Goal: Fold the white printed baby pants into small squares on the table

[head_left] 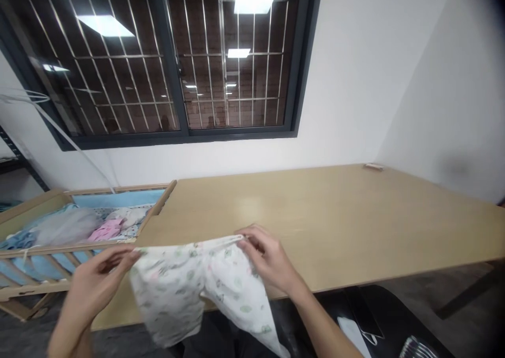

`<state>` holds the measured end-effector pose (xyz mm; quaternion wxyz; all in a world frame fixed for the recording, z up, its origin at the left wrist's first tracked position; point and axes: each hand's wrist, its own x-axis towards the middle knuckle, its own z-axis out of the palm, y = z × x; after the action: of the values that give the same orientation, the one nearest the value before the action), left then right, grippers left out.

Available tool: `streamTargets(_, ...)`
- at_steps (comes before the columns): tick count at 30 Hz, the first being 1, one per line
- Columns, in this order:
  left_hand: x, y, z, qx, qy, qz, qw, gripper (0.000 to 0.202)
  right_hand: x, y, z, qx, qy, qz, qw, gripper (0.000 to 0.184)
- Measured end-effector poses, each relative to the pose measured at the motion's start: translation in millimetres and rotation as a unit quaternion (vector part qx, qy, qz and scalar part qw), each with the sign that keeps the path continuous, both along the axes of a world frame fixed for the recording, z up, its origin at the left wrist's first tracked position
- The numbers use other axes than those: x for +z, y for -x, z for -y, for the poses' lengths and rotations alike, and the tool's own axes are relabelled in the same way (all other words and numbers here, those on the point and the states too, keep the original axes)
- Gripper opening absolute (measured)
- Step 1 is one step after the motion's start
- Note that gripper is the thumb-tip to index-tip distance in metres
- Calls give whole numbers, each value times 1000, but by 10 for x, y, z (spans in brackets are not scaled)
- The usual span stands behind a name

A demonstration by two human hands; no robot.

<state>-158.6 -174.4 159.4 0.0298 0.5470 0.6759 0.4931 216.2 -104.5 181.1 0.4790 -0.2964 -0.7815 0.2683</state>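
A pair of small white baby pants [236, 279] with a green and pink print hangs between my two hands, its waistband stretched out sideways. My left hand [97, 279] pinches the left end of the waistband. At the other end, my right hand [266, 255] grips the waistband between thumb and fingers. The two legs dangle over the near edge of the wooden table [315, 216], and their lower parts hang in front of my lap.
On the left stands a wooden crib [59, 250] with blue lining, holding a pink garment [105, 230] and other cloths. A barred window [232, 58] is in the wall behind. A black chair [394, 316] with a white object on it is at lower right. A small item [373, 166] lies at the table's far edge.
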Motion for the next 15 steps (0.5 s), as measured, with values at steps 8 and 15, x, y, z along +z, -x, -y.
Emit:
streamTargets(8, -358, -508, -1665, -107, 122, -54, 985, 41, -542, 1, -1580, -107, 59, 145, 982, 24)
streamTargets(15, -1039, -827, -2481, -42, 226, -121, 966, 29, -1257, 127, -2385, -196, 96, 262, 940, 18)
